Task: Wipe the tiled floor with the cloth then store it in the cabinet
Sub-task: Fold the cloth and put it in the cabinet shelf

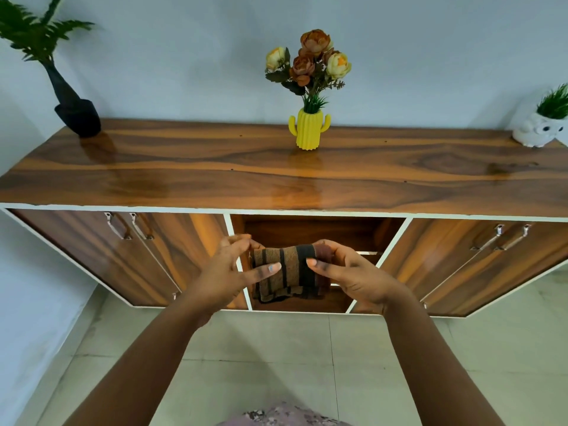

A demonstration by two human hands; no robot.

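A folded brown cloth with black stripes (pixel 290 272) is held between both hands in front of the open middle compartment (pixel 310 232) of the wooden cabinet (pixel 276 176). My left hand (pixel 230 272) pinches its left end, thumb across the front. My right hand (pixel 347 273) grips its right end, thumb on a black stripe. The cloth's lower edge hangs near the compartment's bottom shelf. Pale floor tiles (pixel 261 339) lie below my arms.
Closed double doors with metal handles flank the opening, on the left (pixel 123 253) and right (pixel 479 262). On the top stand a black vase with a fern (pixel 76 115), a yellow cactus vase of flowers (pixel 309 130) and a white owl planter (pixel 538 127). A wall runs along the left.
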